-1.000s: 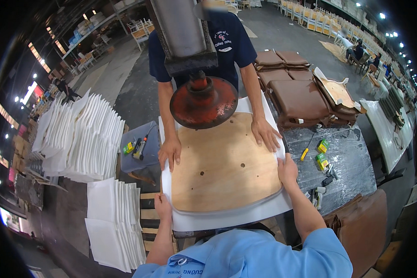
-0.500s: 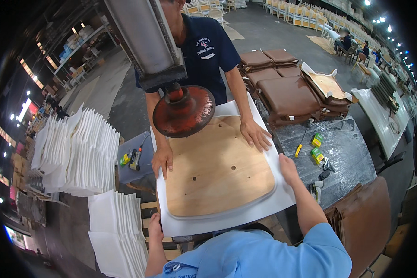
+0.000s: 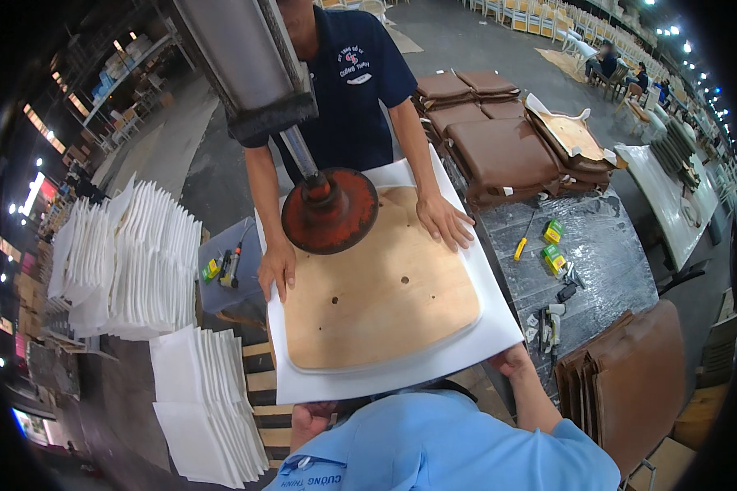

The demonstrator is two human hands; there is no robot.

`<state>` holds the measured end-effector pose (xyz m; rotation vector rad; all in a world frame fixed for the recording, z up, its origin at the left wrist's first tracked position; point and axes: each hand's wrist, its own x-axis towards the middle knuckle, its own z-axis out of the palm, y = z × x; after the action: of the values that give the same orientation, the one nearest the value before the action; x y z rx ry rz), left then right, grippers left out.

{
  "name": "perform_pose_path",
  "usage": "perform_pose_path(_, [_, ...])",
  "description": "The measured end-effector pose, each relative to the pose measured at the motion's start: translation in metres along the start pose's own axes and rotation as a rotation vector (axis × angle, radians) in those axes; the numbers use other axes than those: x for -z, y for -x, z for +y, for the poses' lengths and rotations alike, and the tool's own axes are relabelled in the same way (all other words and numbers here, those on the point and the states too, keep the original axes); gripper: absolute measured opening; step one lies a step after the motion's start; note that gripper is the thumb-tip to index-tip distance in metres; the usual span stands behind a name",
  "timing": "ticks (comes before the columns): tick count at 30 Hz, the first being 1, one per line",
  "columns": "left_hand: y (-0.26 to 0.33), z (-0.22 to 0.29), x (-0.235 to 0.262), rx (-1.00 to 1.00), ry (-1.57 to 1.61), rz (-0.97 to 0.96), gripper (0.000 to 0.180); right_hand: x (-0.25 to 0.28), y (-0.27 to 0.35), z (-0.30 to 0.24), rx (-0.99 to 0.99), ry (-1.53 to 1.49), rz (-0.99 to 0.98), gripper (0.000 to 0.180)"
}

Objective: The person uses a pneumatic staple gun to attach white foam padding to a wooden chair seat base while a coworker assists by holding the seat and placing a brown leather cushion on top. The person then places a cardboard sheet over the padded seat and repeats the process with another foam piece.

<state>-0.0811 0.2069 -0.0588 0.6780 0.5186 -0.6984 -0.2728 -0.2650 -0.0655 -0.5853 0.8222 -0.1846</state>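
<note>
A pale wooden seat panel [image 3: 377, 307] with several drilled holes lies on a larger white padding sheet [image 3: 499, 327]. My left hand [image 3: 309, 417] is curled at the near-left edge of this sheet, its fingertips mostly underneath. At the near-right corner, my right hand [image 3: 512, 360] grips the sheet from below, its fingers partly hidden. A round red press disc [image 3: 332, 221] on an extended metal rod covers the far-left part of the panel; I cannot tell whether it touches. Across from me, a co-worker's two hands [image 3: 444, 221] rest flat at the panel's sides.
White padding sheets [image 3: 131, 262] stand stacked at left, beside a small blue-topped stand [image 3: 221, 299] with tools. To the right, a plastic-covered table [image 3: 606, 245] bears a yellow screwdriver [image 3: 520, 249] and small boxes. Brown cushions [image 3: 504, 155] and brown covers [image 3: 639, 368] are piled nearby.
The press disc has come down on its rod, which now shows. Both my hands have moved from the sheet's sides to its near edge and underside.
</note>
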Motion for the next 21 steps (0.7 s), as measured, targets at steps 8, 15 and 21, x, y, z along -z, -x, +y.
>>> perform_pose_path(8, [0.002, -0.029, -0.018, 0.086, -0.287, 0.008, 0.032, -0.036, 0.012, 0.057, -0.070, -0.075, 0.125, 0.038])
perform_pose_path(15, [-0.015, -0.029, -0.016, 0.009, -0.668, 0.313, 0.041, -0.047, 0.018, 0.054, 0.073, 0.525, 0.096, 0.039])
perform_pose_path(21, [-0.013, -0.037, -0.017, -0.079, -0.672, 0.306, 0.041, -0.055, 0.010, 0.046, -0.059, 0.598, 0.122, 0.040])
